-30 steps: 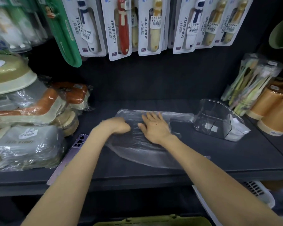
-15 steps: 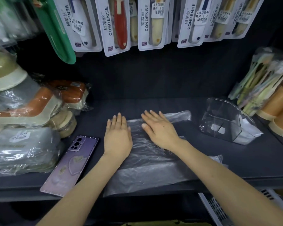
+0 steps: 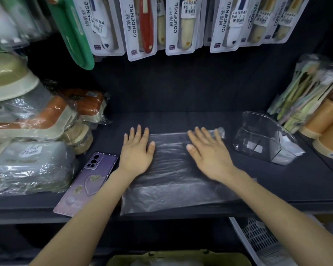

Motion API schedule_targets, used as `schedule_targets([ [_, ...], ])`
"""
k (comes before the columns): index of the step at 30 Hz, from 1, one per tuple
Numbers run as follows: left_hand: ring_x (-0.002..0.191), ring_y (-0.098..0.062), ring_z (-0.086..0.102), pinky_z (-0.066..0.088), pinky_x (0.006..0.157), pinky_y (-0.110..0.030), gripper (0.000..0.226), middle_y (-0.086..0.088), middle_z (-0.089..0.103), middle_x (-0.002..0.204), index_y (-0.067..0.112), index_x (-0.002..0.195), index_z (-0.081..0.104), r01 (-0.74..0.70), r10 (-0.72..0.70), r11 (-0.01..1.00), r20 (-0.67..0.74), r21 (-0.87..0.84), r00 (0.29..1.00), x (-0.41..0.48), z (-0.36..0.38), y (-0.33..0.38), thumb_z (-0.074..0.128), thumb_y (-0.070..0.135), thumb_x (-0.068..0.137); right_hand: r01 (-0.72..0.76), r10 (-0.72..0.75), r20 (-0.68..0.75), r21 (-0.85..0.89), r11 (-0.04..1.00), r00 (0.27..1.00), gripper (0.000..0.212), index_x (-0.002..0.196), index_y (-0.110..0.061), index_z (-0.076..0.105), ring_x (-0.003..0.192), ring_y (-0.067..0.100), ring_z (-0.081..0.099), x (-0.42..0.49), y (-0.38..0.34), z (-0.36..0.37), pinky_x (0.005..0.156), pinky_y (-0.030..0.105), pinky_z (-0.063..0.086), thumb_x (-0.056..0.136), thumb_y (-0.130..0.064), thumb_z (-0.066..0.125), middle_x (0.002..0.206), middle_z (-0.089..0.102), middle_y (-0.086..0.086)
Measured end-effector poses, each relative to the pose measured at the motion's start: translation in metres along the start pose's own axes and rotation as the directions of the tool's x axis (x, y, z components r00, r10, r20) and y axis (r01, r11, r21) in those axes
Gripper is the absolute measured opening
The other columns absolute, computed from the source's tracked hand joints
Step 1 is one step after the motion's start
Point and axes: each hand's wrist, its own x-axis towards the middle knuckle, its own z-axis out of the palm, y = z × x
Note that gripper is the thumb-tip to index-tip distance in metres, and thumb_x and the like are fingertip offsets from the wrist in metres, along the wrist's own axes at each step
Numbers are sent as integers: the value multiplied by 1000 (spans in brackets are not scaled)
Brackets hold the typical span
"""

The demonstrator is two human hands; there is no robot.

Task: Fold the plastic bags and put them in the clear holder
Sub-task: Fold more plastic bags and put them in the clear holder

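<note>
- Head view: a clear plastic bag [image 3: 173,169] lies flat on the dark shelf [image 3: 296,181], and its near end reaches the front edge of the shelf.
- The left hand [image 3: 136,152] presses on the left side of the bag with straight, spread fingers.
- The right hand [image 3: 209,152] lies flat on the right side, its fingers also straight; it grips nothing.
- The clear holder [image 3: 265,141] stands toward the right end of the shelf, apart from the bag.
- A purple phone [image 3: 87,181] lies near the front edge, just beside the left wrist.
</note>
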Motion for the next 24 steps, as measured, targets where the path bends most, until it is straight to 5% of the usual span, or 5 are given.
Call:
schedule_targets([
  [5, 142, -9, -12, -20, 110, -19, 103, 2, -1, 158, 18, 153, 16, -291, 289, 956, 66, 34, 955, -59, -5, 5, -17, 73, 73, 265, -279, 123, 117, 957, 952, 97, 153, -21, 15, 148, 15, -2, -53, -42, 15, 115, 33, -18, 78, -67, -26, 160, 9, -1],
  [11, 138, -4, -20, -20, 111, -20, 104, 6, -10, 158, 26, 152, 0, -285, 273, 955, 140, 80, 952, -85, 9, -11, -28, 77, 67, 156, -165, 187, 66, 986, 968, 112, 153, -29, -2, 141, 3, -16, -60, -18, 17, 116, 31, -17, 58, -73, -42, 160, -6, -6],
  [15, 145, -7, -11, -15, 112, -19, 92, 3, -2, 160, 24, 153, 10, -269, 269, 963, 182, -25, 946, -84, 2, -8, -4, 69, 74, 300, -301, -9, 140, 944, 953, 87, 146, -20, 40, 145, 18, 24, -84, -18, 12, 119, 33, 8, 86, -78, 13, 154, 31, 2],
  [20, 138, -1, 30, 15, 110, -9, 47, 3, 45, 147, 19, 132, 58, -156, 160, 845, -35, -511, 986, -97, -10, -17, 55, 45, 93, 440, -445, -214, -73, 895, 870, 49, 110, -19, 71, 109, 20, 63, -110, -23, 25, 95, 33, 40, 71, -46, 80, 117, 68, -1],
  [24, 109, 3, 55, 38, 99, -16, 53, 20, 68, 106, 20, 101, 73, -230, 186, 767, -136, -599, 973, -124, -18, -24, 48, 63, 81, 476, -430, -381, 31, 879, 819, 5, 82, -21, 75, 78, 15, 67, -121, -35, 16, 81, 28, 40, 78, -22, 73, 85, 72, -7],
])
